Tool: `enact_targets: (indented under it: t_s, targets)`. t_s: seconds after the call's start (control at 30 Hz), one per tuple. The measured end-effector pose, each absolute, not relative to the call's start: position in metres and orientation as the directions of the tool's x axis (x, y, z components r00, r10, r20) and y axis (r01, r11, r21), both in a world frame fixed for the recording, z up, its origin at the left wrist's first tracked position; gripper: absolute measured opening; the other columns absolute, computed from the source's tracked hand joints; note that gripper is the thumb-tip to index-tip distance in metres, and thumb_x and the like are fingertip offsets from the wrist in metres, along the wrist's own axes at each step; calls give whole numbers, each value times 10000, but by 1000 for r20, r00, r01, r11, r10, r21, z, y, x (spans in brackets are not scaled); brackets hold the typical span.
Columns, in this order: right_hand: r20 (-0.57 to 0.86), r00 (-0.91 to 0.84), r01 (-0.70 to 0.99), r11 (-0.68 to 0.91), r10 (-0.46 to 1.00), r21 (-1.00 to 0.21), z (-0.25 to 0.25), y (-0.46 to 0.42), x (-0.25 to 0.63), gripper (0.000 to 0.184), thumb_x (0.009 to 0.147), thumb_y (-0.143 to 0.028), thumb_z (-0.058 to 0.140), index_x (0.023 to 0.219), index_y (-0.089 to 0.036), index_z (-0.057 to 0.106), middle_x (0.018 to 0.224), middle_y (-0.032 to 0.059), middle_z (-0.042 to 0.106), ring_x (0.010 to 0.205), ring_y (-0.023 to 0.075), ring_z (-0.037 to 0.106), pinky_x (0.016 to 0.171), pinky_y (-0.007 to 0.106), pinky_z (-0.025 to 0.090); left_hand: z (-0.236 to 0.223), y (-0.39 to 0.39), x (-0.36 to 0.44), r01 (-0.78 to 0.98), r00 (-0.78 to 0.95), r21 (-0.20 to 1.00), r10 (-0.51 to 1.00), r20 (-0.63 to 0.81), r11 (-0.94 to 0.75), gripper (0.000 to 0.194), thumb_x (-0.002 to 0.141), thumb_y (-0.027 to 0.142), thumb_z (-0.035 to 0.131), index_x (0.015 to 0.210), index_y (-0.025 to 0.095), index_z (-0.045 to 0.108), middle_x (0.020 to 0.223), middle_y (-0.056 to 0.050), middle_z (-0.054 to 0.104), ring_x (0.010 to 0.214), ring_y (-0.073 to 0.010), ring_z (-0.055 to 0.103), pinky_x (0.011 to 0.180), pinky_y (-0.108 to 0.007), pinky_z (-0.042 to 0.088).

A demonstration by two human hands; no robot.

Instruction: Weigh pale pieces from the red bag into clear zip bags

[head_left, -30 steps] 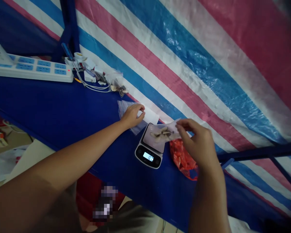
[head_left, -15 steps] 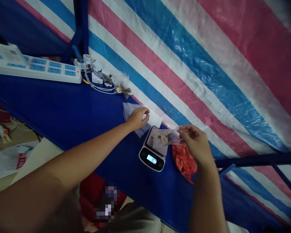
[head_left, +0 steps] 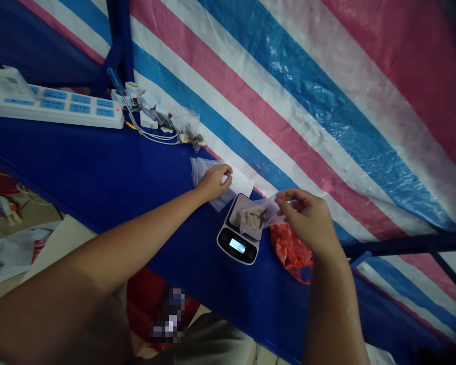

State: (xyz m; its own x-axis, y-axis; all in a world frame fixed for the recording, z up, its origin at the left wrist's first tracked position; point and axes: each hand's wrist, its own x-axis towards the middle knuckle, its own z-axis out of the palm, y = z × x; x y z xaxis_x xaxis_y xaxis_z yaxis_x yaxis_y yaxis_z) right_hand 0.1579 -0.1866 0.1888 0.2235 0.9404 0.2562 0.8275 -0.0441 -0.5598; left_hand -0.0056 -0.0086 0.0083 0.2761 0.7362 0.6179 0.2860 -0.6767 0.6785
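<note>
My right hand (head_left: 304, 215) pinches the top edge of a clear plastic bag (head_left: 271, 217) between thumb and fingers. Pale, stick-like pieces (head_left: 253, 218) lie in the bag's lower end, which hangs tilted over the plate of a small digital kitchen scale (head_left: 237, 245). Whether the bag touches the plate cannot be made out. The lit display seems to read zeros. To the left, my left hand (head_left: 215, 181) hovers or rests over a stack of flat clear bags (head_left: 201, 167) and a white sheet (head_left: 242, 181). Its fingers curl loosely, with a gap to the thumb and nothing visible between.
A red plastic bag (head_left: 291, 251) lies right of the scale on the blue table (head_left: 79, 157). Farther left are a white power strip (head_left: 79, 109), a screwdriver (head_left: 116, 80), cables, and a small bag of dark and pale bits (head_left: 192, 137). Striped tarpaulin (head_left: 251, 91) rises behind.
The bag in my right hand has lifted and tilted above the scale. The display went from about 101 to what look like zeros. My left hand stays over the stacked bags.
</note>
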Motion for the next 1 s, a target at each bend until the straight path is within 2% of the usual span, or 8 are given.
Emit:
enact_targets:
  t_s: [0.2, 0.3, 0.47, 0.57, 0.67, 0.77, 0.87, 1.0]
  targets:
    - [290, 158, 891, -10, 944, -454, 195, -186, 154, 202, 853, -350, 654, 932, -192, 752, 815, 36, 730, 659, 161, 653, 588, 275, 479, 6, -7, -4, 278, 276, 683, 738, 616, -675, 103, 885, 216, 499, 965, 206, 564, 959, -60, 680, 923, -201, 628, 889, -370, 490]
    - [275, 173, 879, -22, 946, -476, 199, -185, 154, 203, 845, -362, 669, 913, -190, 754, 778, 33, 718, 627, 156, 643, 575, 274, 483, 5, -6, -3, 279, 278, 687, 741, 611, -671, 118, 876, 217, 509, 976, 203, 570, 961, -61, 682, 927, -208, 632, 889, -375, 490]
    - [296, 403, 655, -47, 866, -754, 183, -180, 169, 303, 740, -431, 769, 913, -187, 725, 781, 24, 692, 620, 161, 650, 526, 264, 512, 7, -8, -4, 281, 283, 693, 747, 601, -664, 113, 870, 211, 513, 968, 207, 569, 959, -60, 685, 923, -212, 635, 885, -378, 491]
    - [159, 529, 498, -153, 834, -854, 146, -182, 196, 375, 666, -463, 789, 906, -189, 700, 757, 23, 699, 598, 168, 642, 523, 272, 502, 8, -9, -5, 275, 285, 688, 741, 608, -671, 100, 874, 214, 511, 962, 209, 560, 962, -62, 682, 938, -211, 639, 903, -379, 491]
    - [38, 594, 471, -309, 804, -827, 104, -195, 229, 469, 686, -564, 740, 968, -192, 687, 742, 48, 716, 614, 219, 654, 538, 318, 506, 8, -8, -6, 260, 285, 688, 734, 616, -678, 91, 890, 230, 500, 963, 211, 551, 956, -61, 681, 928, -207, 643, 902, -377, 493]
    - [214, 719, 564, -376, 662, -735, 73, -211, 254, 405, 776, -616, 616, 836, -218, 664, 747, 75, 718, 684, 242, 658, 579, 328, 502, 7, -8, -6, 256, 294, 681, 726, 622, -686, 82, 892, 237, 495, 948, 211, 548, 944, -63, 675, 919, -210, 636, 887, -378, 494]
    - [285, 782, 542, -381, 554, -749, 51, -218, 262, 419, 828, -643, 523, 678, -253, 558, 589, 29, 611, 593, 216, 586, 533, 317, 457, 6, -8, -5, 265, 314, 677, 725, 613, -687, 76, 885, 239, 497, 929, 210, 552, 941, -66, 666, 920, -214, 625, 872, -377, 495]
    - [193, 798, 395, -254, 571, -883, 30, -218, 249, 473, 844, -694, 483, 628, -284, 385, 460, -71, 372, 426, 145, 383, 420, 285, 337, 6, -9, -4, 275, 336, 678, 729, 597, -681, 57, 886, 228, 505, 907, 213, 556, 932, -55, 657, 912, -204, 613, 861, -363, 492]
